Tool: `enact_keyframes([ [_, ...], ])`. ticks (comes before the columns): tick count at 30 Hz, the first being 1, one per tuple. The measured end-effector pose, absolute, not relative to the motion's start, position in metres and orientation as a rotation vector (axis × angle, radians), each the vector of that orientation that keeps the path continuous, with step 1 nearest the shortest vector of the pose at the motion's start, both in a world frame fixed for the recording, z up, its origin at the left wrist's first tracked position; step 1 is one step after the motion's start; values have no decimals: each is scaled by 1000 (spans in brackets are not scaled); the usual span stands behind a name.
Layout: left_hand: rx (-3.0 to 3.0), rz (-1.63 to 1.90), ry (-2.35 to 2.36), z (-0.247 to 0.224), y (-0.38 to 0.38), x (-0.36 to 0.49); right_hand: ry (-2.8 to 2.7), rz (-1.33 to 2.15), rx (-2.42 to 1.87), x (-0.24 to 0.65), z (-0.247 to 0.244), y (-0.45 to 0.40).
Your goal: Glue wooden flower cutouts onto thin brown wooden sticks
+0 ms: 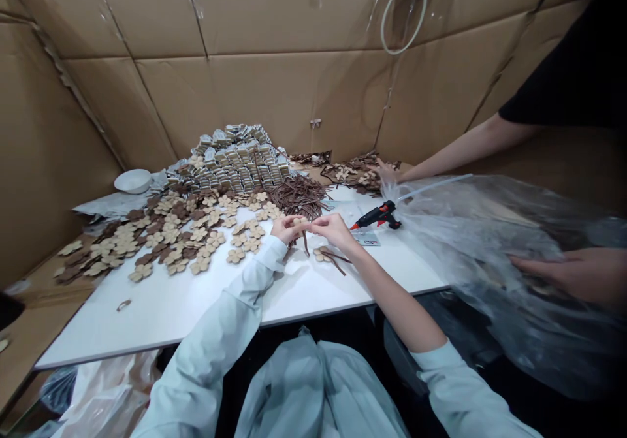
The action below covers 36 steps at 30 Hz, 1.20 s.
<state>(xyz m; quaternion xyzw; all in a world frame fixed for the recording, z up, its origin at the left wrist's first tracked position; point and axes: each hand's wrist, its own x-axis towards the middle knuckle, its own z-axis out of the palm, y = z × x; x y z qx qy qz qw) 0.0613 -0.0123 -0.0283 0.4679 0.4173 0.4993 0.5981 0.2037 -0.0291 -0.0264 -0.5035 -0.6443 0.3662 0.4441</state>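
Note:
My left hand (289,229) and my right hand (332,229) meet fingertip to fingertip above the white table. Pinched in my left fingers is a small beige flower-shaped piece, mostly covered by them. A thin brown strip (306,245) hangs down between the hands, its top end at my right fingertips. Just below my right hand lies a beige flower with brown strips (323,253). Behind the hands is a heap of brown strips (298,195). To the right, a black glue gun (376,215) with an orange nozzle rests on a flat sheet (367,237).
Beige and brown flower pieces (169,232) spread over the left side, before stacked small packets (240,164). A white bowl (133,181) stands behind. At right, another person's arm (455,147) reaches towards piled flowers (360,172), with a clear plastic bag (490,229) over the table edge.

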Motion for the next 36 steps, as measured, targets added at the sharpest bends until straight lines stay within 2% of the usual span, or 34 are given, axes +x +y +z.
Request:
enact_keyframes([
  [8,1207,1253,960,-22,-17,56,-1591,998,-1184,201,-24,-32],
  [19,1080,1019,1004,-17,-15,54,-1482,1191,-1228,201,-16,-35],
  [24,1021,1173,1137,-17,-6,48,-1343,1381,-1153,221,-4,-38],
  [29,1118,1367,1227,-21,3,40,-1576,1632,-1165,240,-2,-41],
  [36,1203,1622,1217,-9,7,12,-2109,1254,-1524,238,-13,-34],
])
